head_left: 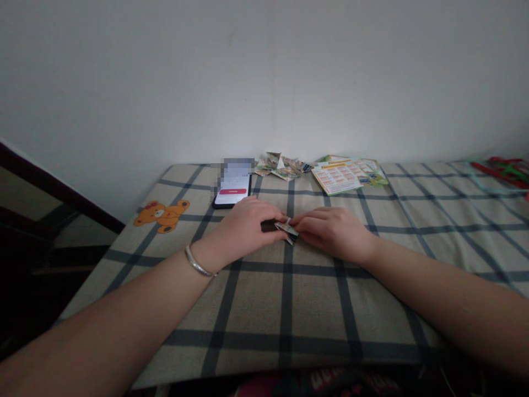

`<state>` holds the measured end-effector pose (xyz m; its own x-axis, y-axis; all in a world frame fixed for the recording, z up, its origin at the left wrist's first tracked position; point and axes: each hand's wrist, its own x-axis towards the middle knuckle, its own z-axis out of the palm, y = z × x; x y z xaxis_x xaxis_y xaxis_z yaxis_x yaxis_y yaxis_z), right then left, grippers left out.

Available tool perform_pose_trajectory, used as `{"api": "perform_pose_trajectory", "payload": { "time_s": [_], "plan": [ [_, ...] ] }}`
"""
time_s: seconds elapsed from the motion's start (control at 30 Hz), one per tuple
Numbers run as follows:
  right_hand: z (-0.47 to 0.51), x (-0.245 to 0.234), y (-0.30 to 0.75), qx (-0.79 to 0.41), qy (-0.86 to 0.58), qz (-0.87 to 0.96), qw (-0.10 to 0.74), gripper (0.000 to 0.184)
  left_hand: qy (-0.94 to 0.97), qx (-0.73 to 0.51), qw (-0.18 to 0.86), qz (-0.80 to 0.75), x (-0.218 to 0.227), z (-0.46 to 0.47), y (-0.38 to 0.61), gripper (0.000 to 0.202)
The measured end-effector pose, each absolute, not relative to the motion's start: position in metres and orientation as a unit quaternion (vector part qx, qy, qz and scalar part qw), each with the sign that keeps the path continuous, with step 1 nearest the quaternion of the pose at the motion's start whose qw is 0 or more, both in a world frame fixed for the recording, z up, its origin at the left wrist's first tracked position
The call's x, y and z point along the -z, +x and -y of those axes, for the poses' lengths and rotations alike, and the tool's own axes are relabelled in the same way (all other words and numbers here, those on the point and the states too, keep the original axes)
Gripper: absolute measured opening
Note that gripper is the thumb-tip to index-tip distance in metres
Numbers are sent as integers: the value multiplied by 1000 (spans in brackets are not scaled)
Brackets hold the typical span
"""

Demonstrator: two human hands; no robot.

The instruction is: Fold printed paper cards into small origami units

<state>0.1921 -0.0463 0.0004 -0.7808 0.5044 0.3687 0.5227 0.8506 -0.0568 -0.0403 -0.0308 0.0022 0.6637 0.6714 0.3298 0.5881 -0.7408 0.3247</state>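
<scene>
Between my two hands, just above the checked tablecloth, is a small folded piece of printed paper (pixel 289 230). My left hand (pixel 254 221) pinches it from the left, thumb below and fingers above, and a silver bangle circles that wrist. From the right, my right hand (pixel 333 230) presses its closed fingertips on the paper's other edge. Its thumb is mostly hidden. Beyond the left hand lies a phone (pixel 233 190) with a lit screen, its top blurred out. Several folded paper pieces (pixel 283 165) sit in a heap by the wall.
Flat printed leaflets (pixel 341 175) are stacked behind my right hand. Red and green strips (pixel 506 172) lie at the far right. A bear picture (pixel 162 215) is on the checked cloth (pixel 256 309) at left. A white wall (pixel 289 82) bounds the table's back.
</scene>
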Motion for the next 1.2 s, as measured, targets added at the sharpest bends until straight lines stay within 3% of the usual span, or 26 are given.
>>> {"api": "perform_pose_trajectory", "payload": {
  "time_s": [0.17, 0.47, 0.63, 1.2],
  "plan": [
    [47, -1, 193, 20, -274, 945, 177, 19, 920, -183, 48, -344, -4, 35, -40, 20],
    [43, 3, 192, -25, -323, 916, 236, 9, 893, -227, 69, -383, -4, 37, -37, 25],
    [44, 3, 191, -53, -353, 895, 268, 6, 853, -268, 73, -443, -1, 42, -30, 15],
    [47, 1, 192, 4, -316, 925, 213, 15, 879, -208, 14, -430, -1, 46, -29, 5]
  ]
}}
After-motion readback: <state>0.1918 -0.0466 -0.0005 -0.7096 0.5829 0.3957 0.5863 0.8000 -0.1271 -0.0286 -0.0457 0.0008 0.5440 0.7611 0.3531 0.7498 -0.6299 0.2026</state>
